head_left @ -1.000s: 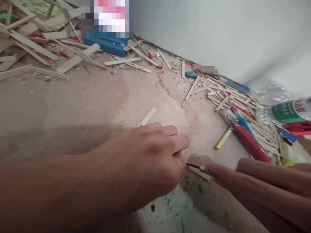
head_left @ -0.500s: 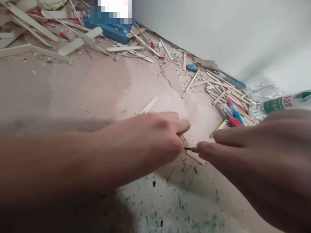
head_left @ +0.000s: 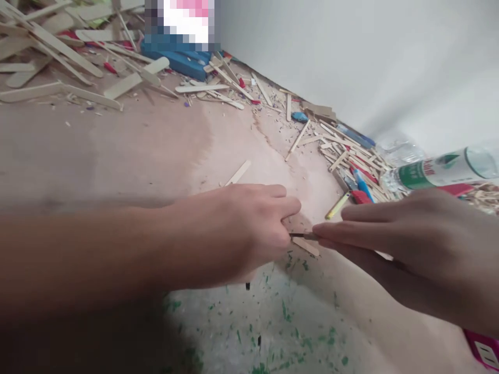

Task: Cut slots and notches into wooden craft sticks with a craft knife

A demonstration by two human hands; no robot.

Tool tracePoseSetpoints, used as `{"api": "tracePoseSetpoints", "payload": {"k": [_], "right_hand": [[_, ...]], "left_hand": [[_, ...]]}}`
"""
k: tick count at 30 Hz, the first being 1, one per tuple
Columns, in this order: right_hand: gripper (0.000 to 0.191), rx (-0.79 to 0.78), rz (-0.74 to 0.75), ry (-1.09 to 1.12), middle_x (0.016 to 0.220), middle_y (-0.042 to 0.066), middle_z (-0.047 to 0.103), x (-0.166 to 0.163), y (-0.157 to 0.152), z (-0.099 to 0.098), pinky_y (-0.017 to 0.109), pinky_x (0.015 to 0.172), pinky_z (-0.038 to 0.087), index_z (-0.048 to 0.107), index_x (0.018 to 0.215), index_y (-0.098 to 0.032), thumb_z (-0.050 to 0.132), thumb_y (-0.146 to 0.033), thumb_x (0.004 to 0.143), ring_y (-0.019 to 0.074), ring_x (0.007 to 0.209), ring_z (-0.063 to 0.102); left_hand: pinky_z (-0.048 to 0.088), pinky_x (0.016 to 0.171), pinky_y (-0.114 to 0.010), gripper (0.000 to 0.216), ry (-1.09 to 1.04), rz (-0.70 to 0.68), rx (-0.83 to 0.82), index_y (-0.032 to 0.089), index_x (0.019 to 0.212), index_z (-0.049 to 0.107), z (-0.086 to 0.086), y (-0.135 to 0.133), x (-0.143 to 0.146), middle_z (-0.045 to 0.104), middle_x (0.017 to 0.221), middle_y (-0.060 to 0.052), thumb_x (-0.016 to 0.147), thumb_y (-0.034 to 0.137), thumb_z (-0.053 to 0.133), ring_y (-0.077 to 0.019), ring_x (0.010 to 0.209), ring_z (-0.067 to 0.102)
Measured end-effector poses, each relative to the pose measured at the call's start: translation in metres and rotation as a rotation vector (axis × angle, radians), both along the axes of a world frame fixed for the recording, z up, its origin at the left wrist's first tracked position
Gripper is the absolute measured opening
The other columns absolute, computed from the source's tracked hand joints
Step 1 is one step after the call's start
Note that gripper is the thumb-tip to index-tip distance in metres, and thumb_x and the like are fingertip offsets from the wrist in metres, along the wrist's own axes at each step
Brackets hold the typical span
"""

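Note:
My left hand (head_left: 253, 228) is closed, its fingers curled down over a wooden craft stick (head_left: 307, 247) whose rounded end sticks out on the right. My right hand (head_left: 401, 234) pinches a slim craft knife (head_left: 307, 236), mostly hidden by the fingers. Its thin dark blade lies just above the stick and reaches to my left fingertips. Whether the blade touches the stick is not clear. Another craft stick (head_left: 238, 172) lies on the table beyond my left hand.
Craft sticks (head_left: 343, 145) are heaped at right, near a yellow cutter (head_left: 337, 205) and a plastic bottle (head_left: 432, 171) on its side. More sticks (head_left: 66, 52) and a blue block (head_left: 175, 59) lie at upper left. A white wall (head_left: 331, 52) rises behind. A pink object (head_left: 483, 348) shows at lower right.
The view has shifted slightly, bringing more of the bottle and the pink object into sight. Both hands keep their holds; more of the blade and stick end shows between them.

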State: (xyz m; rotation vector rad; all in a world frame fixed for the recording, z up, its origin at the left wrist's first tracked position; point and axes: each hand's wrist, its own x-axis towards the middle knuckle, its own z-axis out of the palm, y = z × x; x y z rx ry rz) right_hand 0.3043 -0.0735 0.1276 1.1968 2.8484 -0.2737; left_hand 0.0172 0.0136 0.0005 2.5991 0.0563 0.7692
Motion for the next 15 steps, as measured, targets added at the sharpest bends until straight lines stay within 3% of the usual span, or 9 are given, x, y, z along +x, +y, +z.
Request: {"api": "tracePoseSetpoints", "payload": {"k": [2, 4, 7, 10, 15], "right_hand": [[0.033, 0.000, 0.006, 0.028, 0.083, -0.007, 0.069, 0.011, -0.012, -0.005, 0.036, 0.054, 0.039, 0.082, 0.149, -0.025, 0.062, -0.010, 0.129, 0.0125, 0.056, 0.062], [0.039, 0.069, -0.005, 0.027, 0.086, -0.007, 0.072, 0.018, -0.021, -0.014, 0.034, 0.054, 0.042, 0.076, 0.161, -0.024, 0.057, -0.007, 0.131, 0.0132, 0.058, 0.063], [0.034, 0.140, -0.020, 0.067, 0.096, -0.004, 0.084, 0.024, -0.029, -0.029, 0.030, 0.059, 0.053, 0.075, 0.159, -0.024, 0.052, -0.012, 0.137, 0.0124, 0.064, 0.074], [0.029, 0.171, -0.015, 0.099, 0.105, -0.003, 0.093, 0.030, -0.031, -0.041, 0.025, 0.066, 0.063, 0.076, 0.154, -0.026, 0.055, -0.015, 0.137, 0.0109, 0.072, 0.084], [0.038, 0.210, -0.021, 0.083, 0.101, -0.004, 0.092, 0.042, -0.035, -0.052, 0.029, 0.058, 0.063, 0.078, 0.160, -0.030, 0.065, -0.012, 0.129, 0.0142, 0.065, 0.081]], "left_hand": [[0.047, 0.072, -0.042, 0.036, -0.001, 0.007, 0.029, 0.024, 0.077, 0.071, 0.002, -0.002, -0.002, 0.069, 0.096, -0.005, 0.091, -0.010, 0.076, -0.0248, 0.087, 0.061], [0.046, 0.072, -0.043, 0.035, 0.021, 0.001, 0.034, 0.025, 0.075, 0.068, 0.005, -0.003, -0.003, 0.068, 0.096, -0.005, 0.083, -0.009, 0.076, -0.0249, 0.086, 0.060], [0.046, 0.072, -0.042, 0.033, 0.049, -0.016, 0.010, 0.026, 0.073, 0.067, 0.010, -0.003, -0.002, 0.070, 0.096, -0.005, 0.076, -0.006, 0.075, -0.0246, 0.087, 0.061], [0.046, 0.072, -0.042, 0.030, 0.079, -0.002, 0.015, 0.025, 0.074, 0.071, 0.015, -0.002, -0.001, 0.073, 0.096, -0.005, 0.078, -0.005, 0.075, -0.0246, 0.085, 0.061], [0.060, 0.084, -0.044, 0.031, 0.201, -0.010, 0.042, 0.022, 0.086, 0.085, 0.028, 0.000, -0.006, 0.081, 0.105, -0.008, 0.092, -0.006, 0.072, -0.0266, 0.093, 0.071]]}}
